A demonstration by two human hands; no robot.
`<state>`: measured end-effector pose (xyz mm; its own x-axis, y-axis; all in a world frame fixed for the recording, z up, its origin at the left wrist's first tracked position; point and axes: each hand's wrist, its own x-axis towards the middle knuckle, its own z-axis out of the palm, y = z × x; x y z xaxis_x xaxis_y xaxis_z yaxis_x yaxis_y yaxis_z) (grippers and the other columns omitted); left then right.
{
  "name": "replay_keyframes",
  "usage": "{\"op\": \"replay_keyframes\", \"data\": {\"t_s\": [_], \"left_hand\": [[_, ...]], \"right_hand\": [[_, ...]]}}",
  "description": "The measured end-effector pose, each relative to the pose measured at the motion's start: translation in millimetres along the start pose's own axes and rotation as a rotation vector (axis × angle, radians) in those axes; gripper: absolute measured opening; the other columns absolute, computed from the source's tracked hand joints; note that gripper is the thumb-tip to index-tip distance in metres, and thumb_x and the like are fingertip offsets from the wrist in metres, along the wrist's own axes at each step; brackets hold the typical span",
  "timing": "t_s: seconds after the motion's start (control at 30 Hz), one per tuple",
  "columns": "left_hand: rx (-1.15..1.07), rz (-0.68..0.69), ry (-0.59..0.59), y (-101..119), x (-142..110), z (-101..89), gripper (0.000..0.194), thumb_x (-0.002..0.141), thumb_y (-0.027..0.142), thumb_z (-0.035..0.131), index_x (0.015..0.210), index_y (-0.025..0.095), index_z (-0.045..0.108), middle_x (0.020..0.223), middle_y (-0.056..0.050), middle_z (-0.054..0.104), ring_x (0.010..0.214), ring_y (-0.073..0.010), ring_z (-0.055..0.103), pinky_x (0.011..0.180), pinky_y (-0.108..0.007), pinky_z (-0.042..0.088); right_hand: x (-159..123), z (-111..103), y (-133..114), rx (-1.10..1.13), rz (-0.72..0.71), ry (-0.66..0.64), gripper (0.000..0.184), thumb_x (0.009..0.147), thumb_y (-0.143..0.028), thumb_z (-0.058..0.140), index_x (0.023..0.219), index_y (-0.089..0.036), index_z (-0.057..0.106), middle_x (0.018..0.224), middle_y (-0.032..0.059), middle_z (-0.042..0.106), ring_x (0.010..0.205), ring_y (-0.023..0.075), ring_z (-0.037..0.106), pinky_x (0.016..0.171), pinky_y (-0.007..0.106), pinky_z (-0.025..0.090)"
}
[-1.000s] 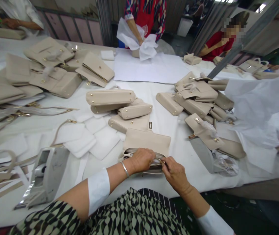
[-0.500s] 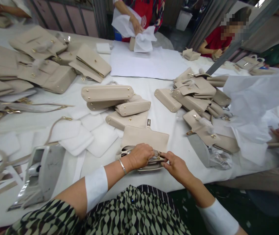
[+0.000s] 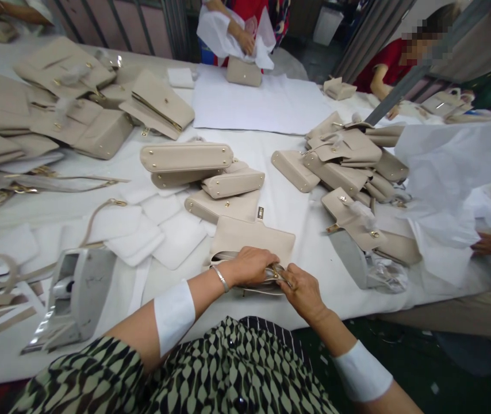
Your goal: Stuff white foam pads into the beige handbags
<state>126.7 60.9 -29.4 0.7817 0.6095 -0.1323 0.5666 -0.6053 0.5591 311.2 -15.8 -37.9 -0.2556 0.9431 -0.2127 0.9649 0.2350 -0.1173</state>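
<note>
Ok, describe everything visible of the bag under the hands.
The beige bag looks leathery. It sits on the white table covering, flap laid back away from the wearer, a shiny plate at the flap's far edge. Gold hardware shows at its open mouth, where the left hand and right hand touch it; its inside is mostly hidden.
</note>
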Motion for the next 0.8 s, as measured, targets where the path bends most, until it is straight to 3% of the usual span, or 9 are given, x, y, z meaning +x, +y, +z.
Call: {"op": "replay_keyframes", "data": {"t_s": [0.1,0.3,0.53,0.67,0.8], "left_hand": [[-0.023,0.029,-0.152,3,5,-11.8,0.033,0.082,0.029,0.048,0.115,0.030,0.054,0.107,-0.001,0.067,0.093,-0.0218,0.062,0.073,-0.031,0.046],[-0.016,0.130,-0.108,7,2,-15.9,0.033,0.086,0.026,0.042,0.116,0.030,0.055,0.108,-0.003,0.065,0.092,-0.0201,0.062,0.071,-0.028,0.045],[0.075,0.079,-0.329,13,17,-24.0,0.021,0.081,0.031,0.048,0.094,0.023,0.062,0.097,-0.007,0.064,0.077,-0.0216,0.062,0.060,-0.029,0.045],[0.164,0.146,-0.287,22,22,-30.2,0.024,0.080,0.032,0.050,0.095,0.018,0.061,0.103,-0.011,0.061,0.075,-0.0243,0.064,0.057,-0.032,0.047],[0.220,0.132,-0.282,29,18,-26.6,0.025,0.079,0.029,0.053,0.097,0.013,0.061,0.094,-0.013,0.066,0.077,-0.0255,0.065,0.059,-0.032,0.049]], "right_hand": [[-1,1,1,0.016,-0.022,0.014,0.019,0.089,-0.031,0.048,0.091,-0.023,0.064,0.083,0.0022,0.058,0.075,0.0145,0.053,0.065,0.024,0.033],[0,1,5,0.059,-0.018,0.036,0.020,0.089,-0.033,0.049,0.087,-0.023,0.066,0.083,0.0010,0.058,0.072,0.0133,0.054,0.063,0.024,0.034],[-2,3,7,0.058,-0.034,0.026,0.019,0.089,-0.031,0.048,0.090,-0.024,0.066,0.082,0.0010,0.057,0.072,0.0130,0.055,0.063,0.023,0.035],[-4,4,7,0.061,-0.003,0.046,0.018,0.088,-0.031,0.049,0.087,-0.024,0.065,0.083,0.0002,0.057,0.070,0.0122,0.055,0.061,0.023,0.034],[-3,2,4,0.026,0.013,0.058,0.013,0.086,-0.029,0.052,0.083,-0.022,0.063,0.082,-0.0001,0.056,0.069,0.0117,0.054,0.059,0.024,0.032]]}}
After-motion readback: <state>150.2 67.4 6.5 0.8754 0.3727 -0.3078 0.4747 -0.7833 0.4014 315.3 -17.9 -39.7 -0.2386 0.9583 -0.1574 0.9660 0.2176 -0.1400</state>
